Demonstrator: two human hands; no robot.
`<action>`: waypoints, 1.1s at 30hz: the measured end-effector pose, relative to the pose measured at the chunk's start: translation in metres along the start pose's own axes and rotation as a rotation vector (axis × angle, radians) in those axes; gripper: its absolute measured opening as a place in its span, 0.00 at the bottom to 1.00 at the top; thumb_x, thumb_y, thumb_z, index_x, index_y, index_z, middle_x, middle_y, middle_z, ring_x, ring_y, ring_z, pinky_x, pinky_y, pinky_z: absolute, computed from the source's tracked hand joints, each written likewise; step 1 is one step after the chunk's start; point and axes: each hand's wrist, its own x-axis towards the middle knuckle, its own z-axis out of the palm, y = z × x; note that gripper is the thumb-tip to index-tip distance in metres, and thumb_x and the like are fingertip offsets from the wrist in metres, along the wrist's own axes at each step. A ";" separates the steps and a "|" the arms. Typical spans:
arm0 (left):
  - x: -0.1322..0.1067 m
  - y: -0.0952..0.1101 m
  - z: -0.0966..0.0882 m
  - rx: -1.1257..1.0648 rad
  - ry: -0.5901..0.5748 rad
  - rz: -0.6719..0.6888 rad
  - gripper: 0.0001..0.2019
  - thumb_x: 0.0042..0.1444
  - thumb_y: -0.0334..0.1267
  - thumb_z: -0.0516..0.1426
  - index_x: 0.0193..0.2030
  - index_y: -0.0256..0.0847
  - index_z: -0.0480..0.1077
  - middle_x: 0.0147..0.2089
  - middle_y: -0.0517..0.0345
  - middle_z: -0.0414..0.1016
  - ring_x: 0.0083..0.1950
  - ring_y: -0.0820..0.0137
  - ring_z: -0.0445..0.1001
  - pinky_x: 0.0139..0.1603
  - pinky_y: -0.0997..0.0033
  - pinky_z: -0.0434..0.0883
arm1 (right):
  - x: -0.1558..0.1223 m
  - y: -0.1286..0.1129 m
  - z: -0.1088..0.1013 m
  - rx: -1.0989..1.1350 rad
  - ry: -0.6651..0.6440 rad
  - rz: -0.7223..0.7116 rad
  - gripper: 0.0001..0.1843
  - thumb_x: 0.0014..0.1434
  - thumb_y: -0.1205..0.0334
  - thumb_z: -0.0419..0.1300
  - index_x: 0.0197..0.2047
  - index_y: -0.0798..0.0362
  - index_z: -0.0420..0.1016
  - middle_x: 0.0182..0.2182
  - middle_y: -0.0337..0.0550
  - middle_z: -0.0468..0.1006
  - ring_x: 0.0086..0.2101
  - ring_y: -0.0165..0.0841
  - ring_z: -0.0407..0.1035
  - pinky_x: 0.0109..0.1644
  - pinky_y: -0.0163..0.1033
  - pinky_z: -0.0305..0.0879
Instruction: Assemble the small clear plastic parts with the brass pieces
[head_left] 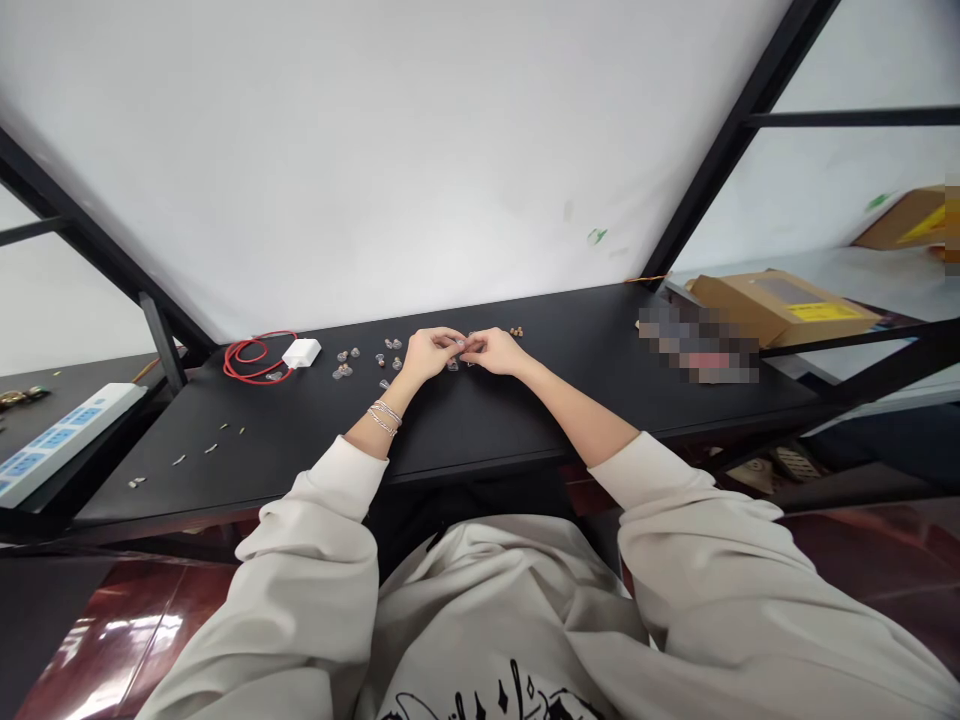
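Above the far middle of the black table, my left hand (433, 352) and my right hand (495, 352) meet at the fingertips. Both are closed in a pinch. Whatever sits between the fingers is too small and too hidden to name. Just below the fingertips lie small clear pieces (453, 366), partly covered by the hands. To the left of my left hand, several small clear plastic pieces with orange-brown parts (343, 371) are scattered. A little cluster of brown-gold bits (517, 332) lies just beyond my right hand.
A red cable (259, 375) and a white charger plug (301, 353) lie at the table's left. Small silvery bits (179, 460) are strewn nearer the front left. A white power strip (67, 440) lies further left. Cardboard packaging (780, 308) stands right. The wall (420, 160) rises behind.
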 end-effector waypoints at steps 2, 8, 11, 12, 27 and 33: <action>0.000 0.000 0.000 0.024 0.012 0.005 0.08 0.53 0.38 0.65 0.39 0.40 0.82 0.30 0.56 0.82 0.23 0.73 0.75 0.27 0.76 0.71 | 0.001 0.000 0.001 0.084 0.026 0.072 0.12 0.53 0.72 0.71 0.42 0.56 0.85 0.34 0.45 0.86 0.30 0.32 0.79 0.41 0.36 0.75; -0.001 0.002 -0.001 0.085 0.019 -0.001 0.07 0.54 0.38 0.65 0.39 0.41 0.83 0.27 0.57 0.82 0.23 0.71 0.77 0.26 0.76 0.70 | -0.004 -0.012 0.001 0.351 0.025 0.243 0.05 0.54 0.75 0.72 0.34 0.60 0.82 0.27 0.47 0.83 0.20 0.30 0.74 0.21 0.31 0.71; -0.001 0.004 -0.001 0.069 0.020 -0.010 0.07 0.55 0.38 0.65 0.39 0.41 0.83 0.28 0.57 0.82 0.23 0.70 0.77 0.24 0.76 0.70 | -0.007 -0.019 0.001 0.519 -0.009 0.302 0.07 0.54 0.75 0.73 0.33 0.60 0.79 0.29 0.49 0.83 0.25 0.33 0.79 0.25 0.34 0.77; -0.002 0.005 -0.001 0.061 0.020 -0.010 0.07 0.55 0.38 0.65 0.40 0.40 0.83 0.29 0.56 0.82 0.24 0.70 0.77 0.24 0.76 0.70 | -0.007 -0.020 0.001 0.562 -0.015 0.313 0.07 0.54 0.75 0.73 0.33 0.61 0.79 0.29 0.49 0.84 0.26 0.34 0.80 0.28 0.35 0.80; -0.005 0.013 -0.001 0.048 0.059 0.006 0.06 0.54 0.36 0.66 0.39 0.40 0.82 0.33 0.55 0.84 0.23 0.72 0.77 0.27 0.75 0.72 | -0.004 -0.014 0.004 0.538 0.023 0.243 0.07 0.56 0.67 0.74 0.33 0.59 0.81 0.26 0.44 0.81 0.23 0.29 0.75 0.29 0.36 0.80; -0.004 0.012 -0.001 0.046 0.080 0.002 0.06 0.55 0.37 0.66 0.39 0.40 0.83 0.33 0.55 0.84 0.23 0.72 0.76 0.27 0.74 0.73 | -0.004 -0.013 0.003 0.532 0.068 0.232 0.04 0.57 0.67 0.73 0.35 0.58 0.83 0.26 0.43 0.80 0.23 0.29 0.75 0.31 0.37 0.81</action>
